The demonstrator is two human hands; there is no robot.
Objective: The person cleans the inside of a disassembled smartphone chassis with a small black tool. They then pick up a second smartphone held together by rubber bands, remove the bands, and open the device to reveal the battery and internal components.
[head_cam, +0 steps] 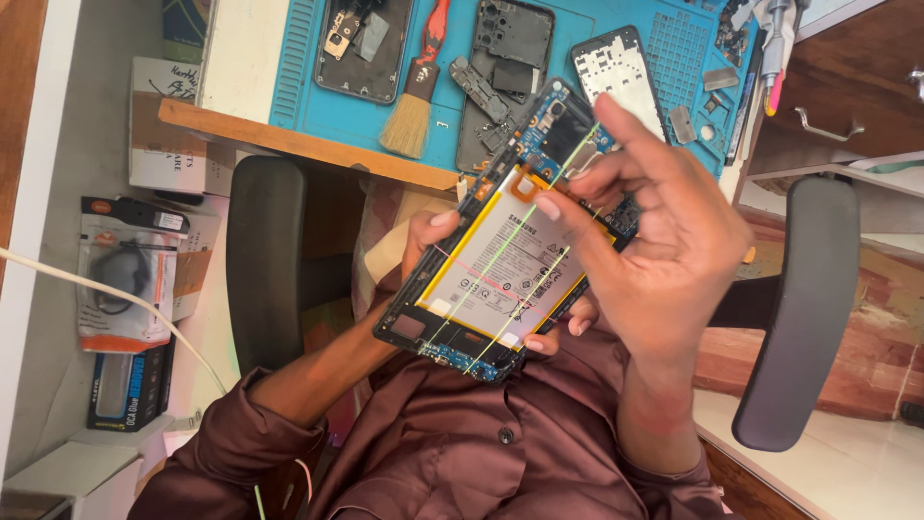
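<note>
A: Where is the opened phone (505, 255)?

B: Off the bench, held in the air over the lap, just below the near edge of the blue work mat (577, 29). Back cover is off; the pale battery (510, 255) faces up, with green circuit boards showing at both ends.

A: Who carries it?

B: The left hand (433, 236) cradles it from beneath. Thumb hooked over the near long edge, fingertips showing past the far lower edge. A closed, supporting hold, likely so the face stays tilted toward the eyes.

A: And the right hand (654, 241)?

B: Above the upper half of the phone, fingers bent. Forefinger tip rests on the battery's top edge near an orange tab. Thin yellow-green strips (500, 255) run along the battery's length up toward those fingers. Whether any strip is pinched, I cannot tell; the fingers are blurred.

A: Why in the hand instead of on the mat?

B: My guess: the mat is crowded, and a hand-held frame can be turned against the pull.

A: What's on the mat?

B: Three more stripped phone shells (364, 43) along its far side, a red-handled brush (419, 96) near the front edge, small loose parts toward the right corner.

A: Surroundings?

B: Black chair armrests (265, 260) either side, boxed goods (130, 289) on the floor at left.
</note>
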